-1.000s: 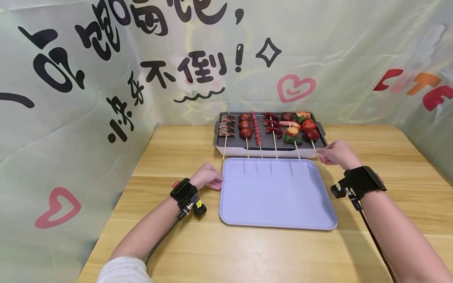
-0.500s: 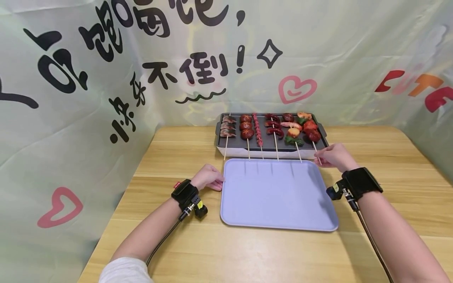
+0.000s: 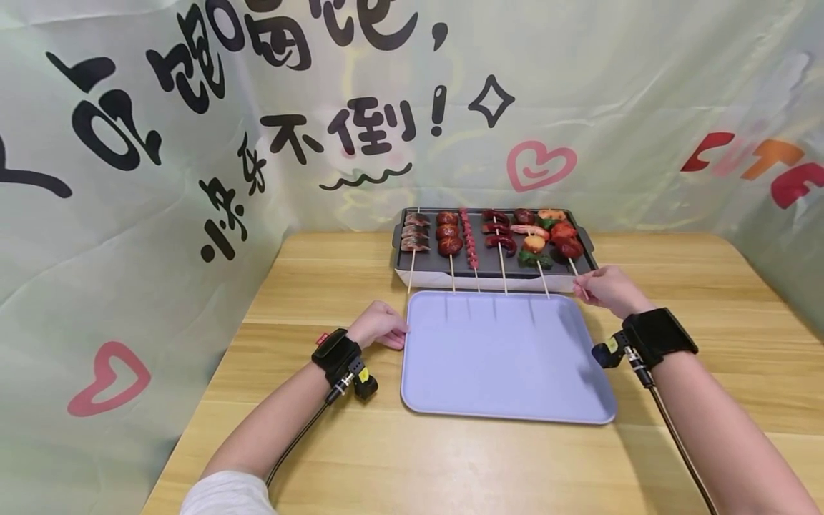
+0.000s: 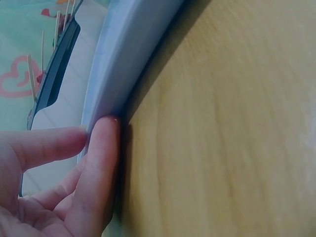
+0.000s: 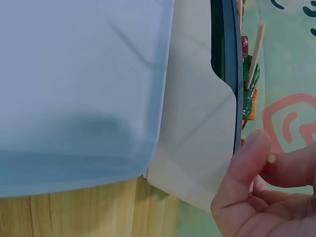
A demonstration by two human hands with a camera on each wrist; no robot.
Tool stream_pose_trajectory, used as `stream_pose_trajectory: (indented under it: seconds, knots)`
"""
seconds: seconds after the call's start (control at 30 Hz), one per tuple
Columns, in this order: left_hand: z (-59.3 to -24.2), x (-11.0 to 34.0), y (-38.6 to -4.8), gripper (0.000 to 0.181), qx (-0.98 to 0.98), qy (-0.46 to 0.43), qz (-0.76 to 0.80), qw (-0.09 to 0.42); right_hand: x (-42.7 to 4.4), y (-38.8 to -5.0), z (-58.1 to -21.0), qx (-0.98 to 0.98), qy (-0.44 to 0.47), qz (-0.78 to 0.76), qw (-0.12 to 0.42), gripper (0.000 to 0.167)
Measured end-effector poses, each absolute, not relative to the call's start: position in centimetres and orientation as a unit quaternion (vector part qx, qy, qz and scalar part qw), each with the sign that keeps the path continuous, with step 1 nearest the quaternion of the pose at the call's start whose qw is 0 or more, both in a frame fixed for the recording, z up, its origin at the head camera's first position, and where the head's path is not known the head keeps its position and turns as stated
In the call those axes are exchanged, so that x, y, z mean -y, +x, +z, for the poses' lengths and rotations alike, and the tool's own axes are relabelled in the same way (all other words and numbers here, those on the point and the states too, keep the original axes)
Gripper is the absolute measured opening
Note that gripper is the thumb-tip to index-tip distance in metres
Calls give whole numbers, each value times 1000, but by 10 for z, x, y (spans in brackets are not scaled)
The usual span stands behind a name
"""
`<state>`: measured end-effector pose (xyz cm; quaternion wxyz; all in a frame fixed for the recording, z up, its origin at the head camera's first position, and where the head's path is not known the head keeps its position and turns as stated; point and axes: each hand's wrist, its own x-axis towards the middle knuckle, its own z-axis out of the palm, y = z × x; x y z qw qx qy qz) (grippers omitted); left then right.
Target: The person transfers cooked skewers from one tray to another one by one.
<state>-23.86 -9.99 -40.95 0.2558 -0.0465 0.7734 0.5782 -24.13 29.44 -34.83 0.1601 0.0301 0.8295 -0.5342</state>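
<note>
My left hand (image 3: 380, 325) pinches the left rim of a lilac rectangular tray (image 3: 505, 357) lying on the table. In the left wrist view, thumb and index finger meet at the tray's edge (image 4: 111, 74). At the tray's upper right, my right hand (image 3: 611, 290) pinches the stick of the rightmost skewer, which bears red-brown pieces (image 3: 568, 247). The stick's end (image 5: 271, 158) pokes out between thumb and finger in the right wrist view. That skewer's food rests on a black grill plate (image 3: 515, 265) behind the tray.
Several other skewers lie on the grill, including sliced pieces (image 3: 415, 234), mushroom-like caps (image 3: 449, 232) and a thin pink one (image 3: 468, 239). Their sticks overhang the grill's white front (image 3: 425, 277). A printed cloth (image 3: 386, 71) hangs behind the wooden table (image 3: 322, 465).
My right hand has shifted slightly and its fingers have closed around the rightmost skewer's stick. The left hand stays at the tray's rim, and the view has drifted a little.
</note>
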Motion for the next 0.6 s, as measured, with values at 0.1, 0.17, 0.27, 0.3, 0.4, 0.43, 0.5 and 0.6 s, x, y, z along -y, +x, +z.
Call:
stream_pose_trajectory:
  seconds: [0.1,0.17,0.27,0.3,0.4,0.43,0.5,0.6]
  knots:
    - [-410,100,-239,10,-774,-48,578,255,-294,-240,-347,-834,29,-530,150,33]
    - [-410,100,-239,9,-774,-50,578,253,-294,-237,-345,-839,32,-524,143,34]
    - [-411,100,-239,9,-773,-53,580,253,-294,-232,-343,-841,37,-522,138,35]
    - [-411,100,-239,10,-772,-53,580,253,-294,-231,-342,-841,38,-522,137,35]
    - [-411,100,-240,10,-772,-50,581,252,-296,-225,-341,-846,35,-516,129,34]
    - [-411,100,-240,10,-772,-49,581,252,-296,-223,-340,-848,34,-513,126,33]
    - [-411,100,-240,9,-773,-47,581,251,-296,-218,-339,-855,32,-505,115,31]
    - [-411,100,-239,8,-772,-46,582,251,-296,-210,-338,-864,31,-493,101,29]
